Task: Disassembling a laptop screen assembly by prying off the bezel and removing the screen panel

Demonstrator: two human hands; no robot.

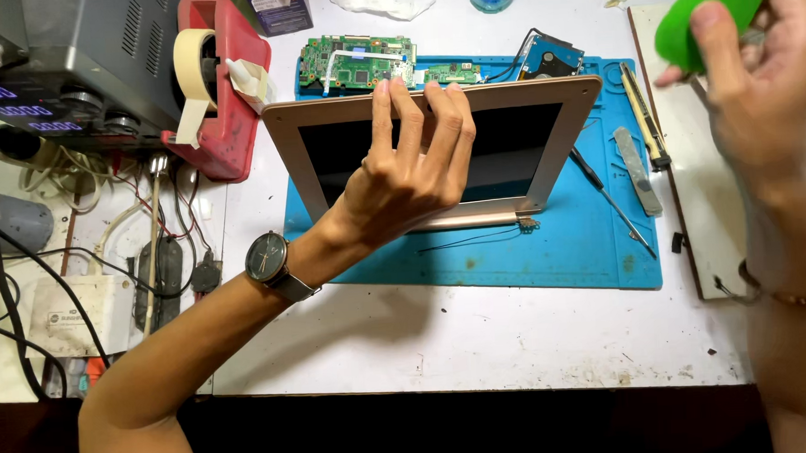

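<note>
On the blue mat (549,256), laptop screen (436,153) propped upright, left hand (401,177) gripping its top edge, right hand (764,84) right of the mat, clutching a green object (711,9).

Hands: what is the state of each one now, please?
Left hand: closed on the top edge of the gold laptop screen panel, holding it upright.
Right hand: closed around a green object.

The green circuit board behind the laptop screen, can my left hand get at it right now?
Probably not freely: the left hand grips the screen panel, which stands between it and the green circuit board.
</note>
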